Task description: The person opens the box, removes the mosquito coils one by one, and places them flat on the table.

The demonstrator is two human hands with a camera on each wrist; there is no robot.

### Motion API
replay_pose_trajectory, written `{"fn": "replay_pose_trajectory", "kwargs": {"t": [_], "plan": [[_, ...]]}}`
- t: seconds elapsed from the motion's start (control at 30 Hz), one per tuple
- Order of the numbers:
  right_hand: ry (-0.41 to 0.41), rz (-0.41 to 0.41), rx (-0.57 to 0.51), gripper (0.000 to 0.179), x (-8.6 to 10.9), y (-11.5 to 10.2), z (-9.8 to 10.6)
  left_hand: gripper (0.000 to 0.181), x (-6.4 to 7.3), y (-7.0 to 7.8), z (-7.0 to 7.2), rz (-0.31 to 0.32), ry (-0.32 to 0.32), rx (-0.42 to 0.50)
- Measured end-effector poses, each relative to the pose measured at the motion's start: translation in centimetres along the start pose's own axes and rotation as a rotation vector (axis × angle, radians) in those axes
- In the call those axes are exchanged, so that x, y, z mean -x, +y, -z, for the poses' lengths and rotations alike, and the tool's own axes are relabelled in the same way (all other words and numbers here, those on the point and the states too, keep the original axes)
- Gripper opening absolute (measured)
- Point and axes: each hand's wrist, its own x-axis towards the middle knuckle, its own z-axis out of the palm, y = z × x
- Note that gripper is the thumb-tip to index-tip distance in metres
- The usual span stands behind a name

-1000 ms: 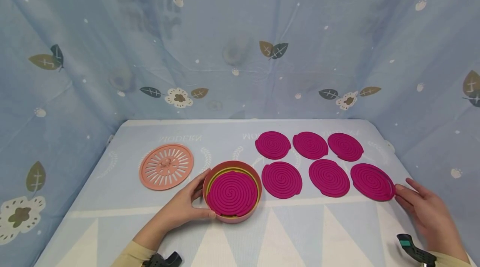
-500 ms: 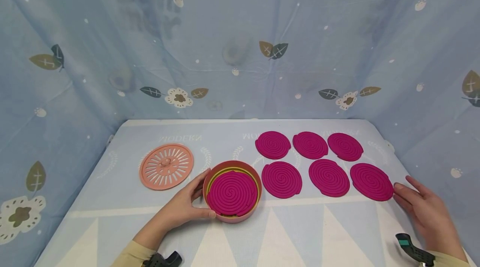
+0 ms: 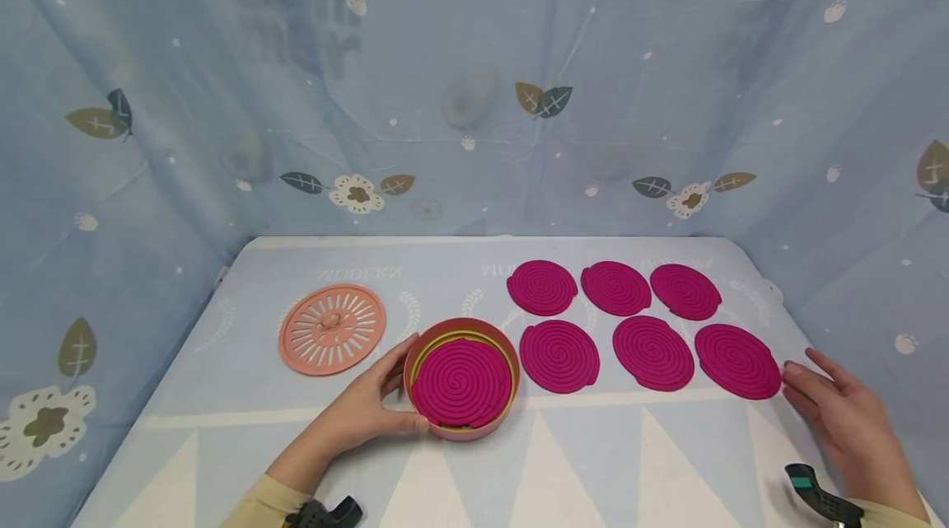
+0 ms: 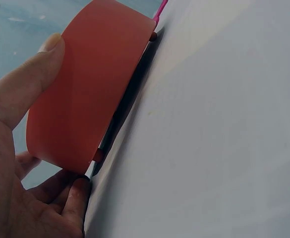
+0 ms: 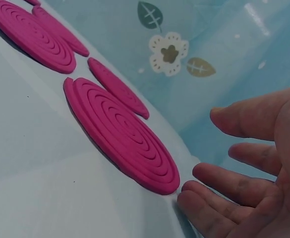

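My left hand [image 3: 363,408] grips the left side of a round coral-pink box [image 3: 511,347], thumb in front and fingers behind. In the left wrist view the box wall [image 4: 85,79] shows small feet on its underside. A magenta mosquito coil [image 3: 461,382] lies inside, within a yellow inner rim. At far right my right hand [image 3: 853,421] has its fingers spread loosely, holding nothing. Its fingertips are right beside the edge of the front-right mosquito coil [image 3: 737,361]; I cannot tell whether they touch it. That coil [image 5: 125,129] lies flat on the table in the right wrist view.
Two rows of magenta coils fill the table's right half, among them a front-left one [image 3: 559,356] and a back-middle one [image 3: 615,287]. A slotted pink lid [image 3: 332,329] lies left of the box. Patterned blue cloth [image 3: 474,83] hangs behind and at both sides.
One second ago the front-right coil's right edge looked slightly raised at my right fingertips; now it lies flat. My left hand and the box have stayed in place.
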Motion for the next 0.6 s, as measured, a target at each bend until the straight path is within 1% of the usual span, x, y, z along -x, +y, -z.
{"fn": "replay_pose_trajectory", "kwargs": {"t": [0.07, 0.17, 0.3, 0.4, 0.47, 0.6], "plan": [[0.009, 0.02, 0.03, 0.095, 0.1, -0.3, -0.1, 0.118, 0.0, 0.0, 0.0, 0.007, 0.003, 0.001], [0.003, 0.066, 0.027, 0.092, 0.3, -0.5, -0.2, 0.119, 0.1, 0.0, 0.0, 0.012, 0.004, 0.0], [-0.025, 0.12, -0.005, 0.089, 0.8, -0.9, -0.6, 0.119, 0.1, -0.1, 0.0, 0.01, 0.002, 0.004], [-0.044, 0.16, 0.085, 0.087, 1.4, -1.6, -1.2, 0.119, 0.1, -0.1, 0.0, 0.008, -0.004, 0.012], [-0.118, 0.214, 0.083, 0.083, 1.7, -2.3, -1.8, 0.12, 0.0, -0.2, 0.0, 0.008, -0.005, 0.017], [-0.255, 0.342, 0.198, 0.07, 2.0, -4.2, -3.6, 0.12, -0.1, -0.3, 0.0, -0.002, -0.007, 0.019]]}}
